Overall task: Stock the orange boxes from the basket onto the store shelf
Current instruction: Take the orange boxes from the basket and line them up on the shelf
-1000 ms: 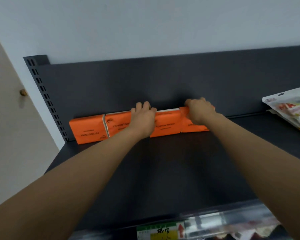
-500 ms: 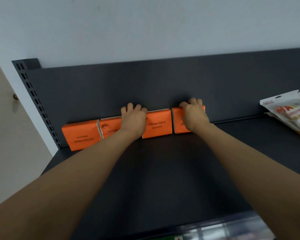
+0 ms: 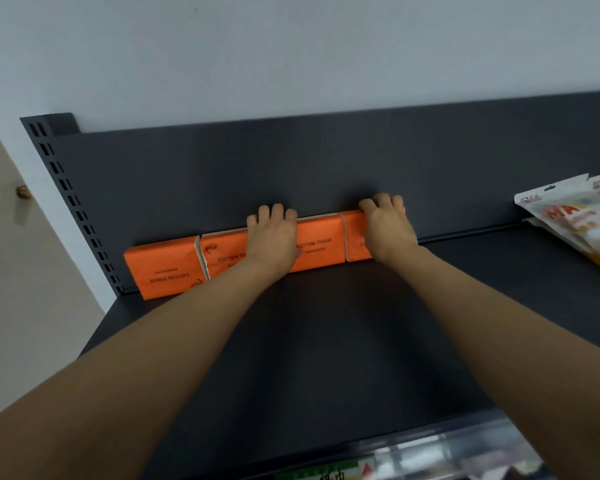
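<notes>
From my remote seat I count four orange boxes [image 3: 321,249] standing on their long edges against the back panel [image 3: 291,161]. They sit at the 12 o'clock end of the shelf [image 3: 326,348]. Their long axes run end to end from 9 to 3, and the row rises slightly toward 3 in my view.

My left hand [image 3: 272,242] lies over the spot where the second box [image 3: 222,256] and third box [image 3: 321,247] meet. Its fingers hook over their top edge, so the seam is hidden. My right hand [image 3: 388,230] covers most of the fourth box [image 3: 355,237], fingers curled over its top the same way. Both grips are narrow and bear on the boxes. I read this as squaring the row against the panel, not lifting. The first box [image 3: 163,268] stands untouched at the 9 o'clock end, its print upside down.

What matters next, I judge, is the bare strip at 3 o'clock of the fourth box, along the panel toward the bags [image 3: 575,223]. The right hand is nearer that strip. A new box should go in with its long axis in line with the row.

I see two hands, four boxes and a small pile of bags I can't count. The basket is out of view, so I can't tell how many boxes remain.
</notes>
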Tool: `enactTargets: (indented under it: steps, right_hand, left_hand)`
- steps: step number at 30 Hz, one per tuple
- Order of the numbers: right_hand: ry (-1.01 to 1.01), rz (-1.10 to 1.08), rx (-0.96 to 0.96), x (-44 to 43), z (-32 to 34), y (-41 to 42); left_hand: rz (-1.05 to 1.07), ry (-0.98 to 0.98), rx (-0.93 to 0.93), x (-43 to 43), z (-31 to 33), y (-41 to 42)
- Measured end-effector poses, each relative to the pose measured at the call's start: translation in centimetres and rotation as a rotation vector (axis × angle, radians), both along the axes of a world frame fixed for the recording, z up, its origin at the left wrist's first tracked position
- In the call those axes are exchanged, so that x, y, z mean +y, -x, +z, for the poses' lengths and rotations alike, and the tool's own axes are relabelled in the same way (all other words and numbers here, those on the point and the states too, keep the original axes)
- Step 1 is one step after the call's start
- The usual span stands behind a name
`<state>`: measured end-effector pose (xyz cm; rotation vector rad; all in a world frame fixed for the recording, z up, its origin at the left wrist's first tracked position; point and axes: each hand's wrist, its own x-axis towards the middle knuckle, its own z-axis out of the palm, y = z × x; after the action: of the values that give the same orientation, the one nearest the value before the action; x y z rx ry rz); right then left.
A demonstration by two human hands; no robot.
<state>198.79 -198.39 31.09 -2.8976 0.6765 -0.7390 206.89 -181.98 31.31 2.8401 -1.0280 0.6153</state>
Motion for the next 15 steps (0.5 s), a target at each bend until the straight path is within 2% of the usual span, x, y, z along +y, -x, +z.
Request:
enactTargets:
  steps: [6,15]
  right_hand:
    - [-0.013,0.0,-0.048,2.0,1.0,2.2]
    - [-0.007,-0.006,-0.06,9.7,2.0,9.3]
  left_hand:
    - [-0.097,0.076,-0.004,1.9,1.1,2.7]
    - [-0.313,0.108,0.017,6.9,2.5,10.3]
